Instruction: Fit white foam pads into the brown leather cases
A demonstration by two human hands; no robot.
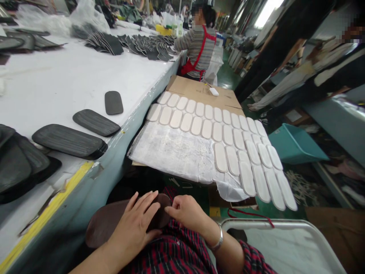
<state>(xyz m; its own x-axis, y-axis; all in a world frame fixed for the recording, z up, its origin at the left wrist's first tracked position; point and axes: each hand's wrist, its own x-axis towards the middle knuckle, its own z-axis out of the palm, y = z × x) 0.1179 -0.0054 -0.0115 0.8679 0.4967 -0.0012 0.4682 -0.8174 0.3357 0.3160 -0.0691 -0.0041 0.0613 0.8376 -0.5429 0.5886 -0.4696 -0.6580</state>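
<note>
Across my lap lies a dark brown, rounded oblong piece (104,220) with a smooth, leather-like face. My left hand (138,219) rests on top of it, fingers stretched and spread, the thumb near its lower edge. At the piece's right end, my right hand (188,211) is closed, with thumb and curled forefinger pinched at the edge. Whatever may be between those fingertips is too small to make out. Beneath both hands is red and black checked cloth (171,253).
Dark oblong pieces (68,140) lie stacked and loose on the white table (57,87) at left. Rows of pale oblong pieces (196,125) cover part of a board ahead. A metal-rimmed tray (285,243), teal bin (296,144) and person in a red apron (199,49) are also around.
</note>
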